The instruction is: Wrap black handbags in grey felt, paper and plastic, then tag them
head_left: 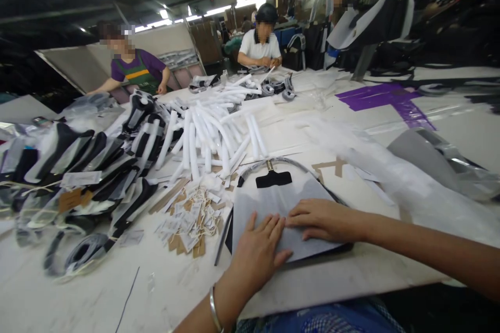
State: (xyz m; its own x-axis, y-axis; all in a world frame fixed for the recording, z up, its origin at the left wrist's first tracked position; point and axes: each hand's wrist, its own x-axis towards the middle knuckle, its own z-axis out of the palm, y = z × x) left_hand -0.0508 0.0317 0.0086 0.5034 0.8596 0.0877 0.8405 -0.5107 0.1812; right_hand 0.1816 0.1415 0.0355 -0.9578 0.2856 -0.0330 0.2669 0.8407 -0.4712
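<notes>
A flat black bag (pixel 347 248) lies on the table in front of me, mostly covered by a pale translucent sheet (pixel 304 187). Both palms rest on that sheet. My left hand (pixel 260 247), with a silver bangle on the wrist, presses flat with its fingers spread. Beside it my right hand (pixel 322 220) lies flat with its fingers stretched toward the left one. Beyond the sheet's far edge are a black tab (pixel 274 179) with a metal clasp and a curved strap (pixel 252 169) wrapped in clear plastic.
Left of the bag lies a heap of paper tags (pixel 193 221) with strings. White foam tubes (pixel 205 135) are piled behind, and wrapped black-and-grey bags (pixel 89 161) at left. Clear plastic (pixel 390 166) and purple tape (pixel 378 96) lie to the right. Co-workers (pixel 261 41) are across the table.
</notes>
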